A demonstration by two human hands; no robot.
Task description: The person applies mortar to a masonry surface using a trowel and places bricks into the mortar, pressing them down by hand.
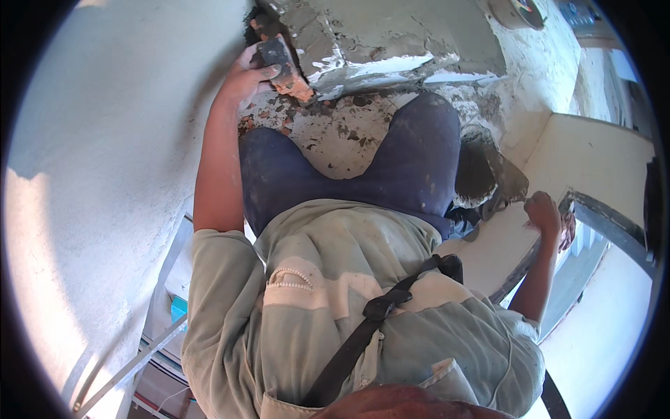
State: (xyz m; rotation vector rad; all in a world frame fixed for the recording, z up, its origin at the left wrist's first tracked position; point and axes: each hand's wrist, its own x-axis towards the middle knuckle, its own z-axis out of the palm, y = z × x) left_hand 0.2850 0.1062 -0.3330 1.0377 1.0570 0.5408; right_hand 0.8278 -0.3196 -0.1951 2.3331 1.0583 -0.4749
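My left hand (250,75) grips a broken brick (292,78), orange with grey mortar stuck to it. The fingers lie over its side, where the white wall meets a ledge covered in wet grey mortar (391,31). Out to the right, my right hand (543,211) is closed in a fist beside a pale ledge with a dark frame. What it holds, if anything, is hidden. A dark, mortar-smeared container (477,167) stands between my right knee and that hand.
Brick crumbs and mortar bits litter the floor (335,140) between my knees. A round bucket (516,12) sits at the far right on the mortared surface. The white wall (118,105) rises close on my left. A metal bar (132,363) slants at lower left.
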